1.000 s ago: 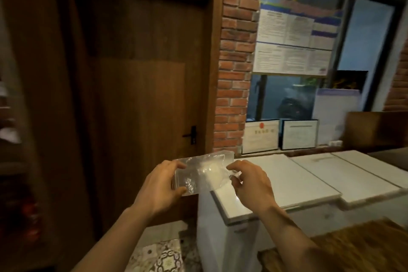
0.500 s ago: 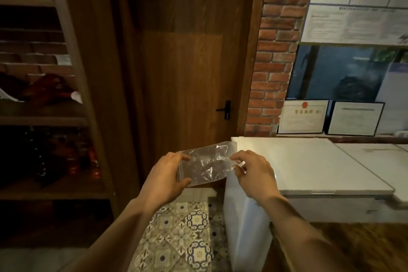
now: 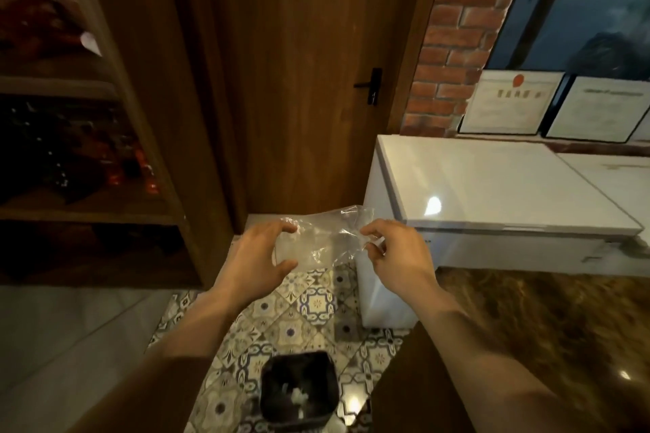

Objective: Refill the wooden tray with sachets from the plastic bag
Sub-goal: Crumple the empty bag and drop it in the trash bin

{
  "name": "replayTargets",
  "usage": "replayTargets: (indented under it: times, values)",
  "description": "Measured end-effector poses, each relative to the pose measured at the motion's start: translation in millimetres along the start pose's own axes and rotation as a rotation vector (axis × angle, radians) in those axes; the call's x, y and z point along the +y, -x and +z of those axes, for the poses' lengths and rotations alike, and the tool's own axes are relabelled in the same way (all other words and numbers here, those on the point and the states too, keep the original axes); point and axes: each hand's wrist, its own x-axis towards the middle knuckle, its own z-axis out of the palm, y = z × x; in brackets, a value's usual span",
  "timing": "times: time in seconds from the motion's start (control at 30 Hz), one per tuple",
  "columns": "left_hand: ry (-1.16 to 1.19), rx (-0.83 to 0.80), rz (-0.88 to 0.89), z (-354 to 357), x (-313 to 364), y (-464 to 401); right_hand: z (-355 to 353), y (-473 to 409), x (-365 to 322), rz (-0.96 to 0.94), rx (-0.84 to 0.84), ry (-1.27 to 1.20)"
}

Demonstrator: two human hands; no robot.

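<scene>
A small black bin [image 3: 298,387] is seen standing on the patterned tile floor [image 3: 309,313], beside a white chest freezer [image 3: 457,186].

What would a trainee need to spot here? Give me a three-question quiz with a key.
1. True or false: both hands hold the plastic bag.
2. What stands on the tiled floor below the hands? A) bin B) chair C) bucket of water
3. Fill in: the right hand pinches the bag's ____ edge.

Key:
1. True; the left hand grips the other side.
2. A, the bin.
3. right
</scene>
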Motion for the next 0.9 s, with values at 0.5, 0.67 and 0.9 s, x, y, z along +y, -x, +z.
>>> replayTargets:
  times: [0.5,0.67,0.9]
  values:
    - [0.011,-0.207,-0.257,135,-118,71,182,57,66,0.057,-0.265,0.015]
    - [0.011,-0.278,-0.317,189,-164,95,258,76,97,0.128,-0.391,0.112]
    - [0.011,-0.365,-0.379,256,-228,119,357,98,134,0.258,-0.518,0.193]
